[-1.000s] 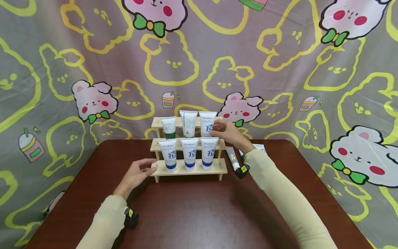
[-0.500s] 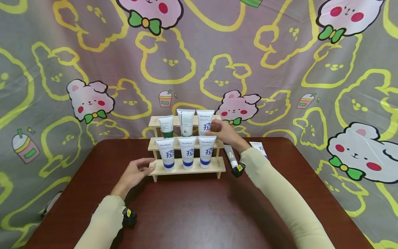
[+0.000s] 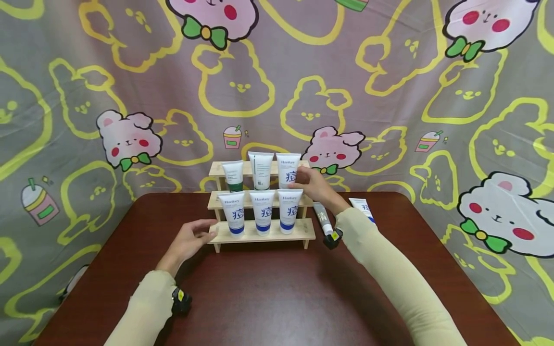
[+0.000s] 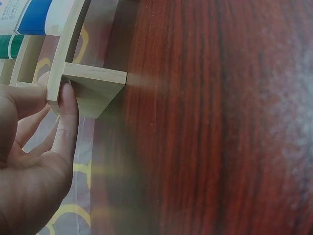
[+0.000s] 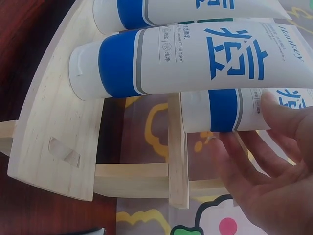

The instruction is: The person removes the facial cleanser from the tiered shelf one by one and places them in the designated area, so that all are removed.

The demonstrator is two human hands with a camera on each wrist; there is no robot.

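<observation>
Foreground: two pale sleeves extend over a dark reddish-brown table, each with a black device at the wrist. The left hand pinches the left end of the lowest step of a wooden stand, thumb and fingers nearly closed on the plank's edge. On this step, three blue-banded tubes stand side by side, caps down. Behind them, the middle step carries a green-based tube, a taller white tube and, at right, another blue-banded tube, the gripped tube; the right hand holds this last, its fingers curled part-way round the side. Right of the stand, a grey tube and a white tube lie on the table. Background: a patterned curtain.
</observation>
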